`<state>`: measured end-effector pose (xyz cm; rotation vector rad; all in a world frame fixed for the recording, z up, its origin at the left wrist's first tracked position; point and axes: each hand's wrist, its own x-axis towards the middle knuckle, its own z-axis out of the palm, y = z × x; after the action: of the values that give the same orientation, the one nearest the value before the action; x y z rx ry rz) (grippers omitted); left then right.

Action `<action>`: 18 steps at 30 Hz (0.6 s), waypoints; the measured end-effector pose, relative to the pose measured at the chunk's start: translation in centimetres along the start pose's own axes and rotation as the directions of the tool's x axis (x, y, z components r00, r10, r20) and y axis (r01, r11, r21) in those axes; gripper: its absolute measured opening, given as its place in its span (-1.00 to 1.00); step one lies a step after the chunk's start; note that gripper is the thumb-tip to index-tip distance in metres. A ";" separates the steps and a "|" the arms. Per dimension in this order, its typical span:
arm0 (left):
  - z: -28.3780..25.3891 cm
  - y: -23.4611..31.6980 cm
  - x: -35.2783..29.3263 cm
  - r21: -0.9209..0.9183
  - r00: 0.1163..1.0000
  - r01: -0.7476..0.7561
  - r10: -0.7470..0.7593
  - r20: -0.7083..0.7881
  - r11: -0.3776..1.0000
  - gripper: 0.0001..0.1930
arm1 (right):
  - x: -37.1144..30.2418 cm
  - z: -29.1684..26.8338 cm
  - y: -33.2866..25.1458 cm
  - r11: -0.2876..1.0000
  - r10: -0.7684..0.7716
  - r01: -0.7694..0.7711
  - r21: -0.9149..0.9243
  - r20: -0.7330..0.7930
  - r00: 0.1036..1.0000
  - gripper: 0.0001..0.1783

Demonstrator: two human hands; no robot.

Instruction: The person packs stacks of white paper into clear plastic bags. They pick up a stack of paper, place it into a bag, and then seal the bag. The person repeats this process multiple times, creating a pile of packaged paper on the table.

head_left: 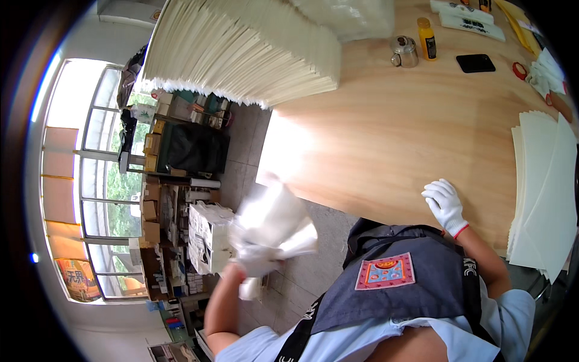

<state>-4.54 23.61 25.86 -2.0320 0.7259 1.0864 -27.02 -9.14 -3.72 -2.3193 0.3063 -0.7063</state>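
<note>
My left hand (pixel 250 258) is held out past the table's near left corner, above the floor. It is smeared by motion and closed on a crumpled, shiny whitish plastic sheet (pixel 274 220), which is also blurred. My right hand (pixel 444 204), in a white knitted glove with a red cuff, lies on the near edge of the wooden table (pixel 386 145). Its fingers are stretched out, slightly bent, and nothing shows in them. A stack of white sheets (pixel 540 187) lies to the right of that hand.
A tall stack of cream sheets (pixel 241 48) fills the far left, beside plastic wrapping (pixel 356 18). Farther right are a lidded glass mug (pixel 404 52), a yellow bottle (pixel 427 39), a black phone (pixel 475 63) and red-handled scissors (pixel 520 71). Cluttered shelves (pixel 163 211) stand left.
</note>
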 end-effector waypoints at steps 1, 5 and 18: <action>-2.2 -0.8 -1.9 -0.120 1.000 0.021 -0.019 0.020 0.992 -0.53 | 0.0 -0.4 0.3 1.000 -0.023 0.023 -0.015 0.008 1.000 -0.87; -2.4 -3.5 -2.1 -0.576 0.972 -0.033 -0.108 -0.208 0.817 -0.60 | 0.8 -0.7 1.0 0.997 -0.069 0.070 -0.023 0.021 0.997 -0.87; -11.0 -4.8 -15.2 -0.618 0.693 -0.204 -0.334 -0.639 0.759 -0.73 | -0.3 -0.4 0.3 0.998 -0.058 0.058 -0.027 -0.019 0.998 -0.86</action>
<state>-3.36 19.91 44.80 -3.1666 0.6637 0.4421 -27.54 -9.45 -3.79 -2.3562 0.2595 -0.7578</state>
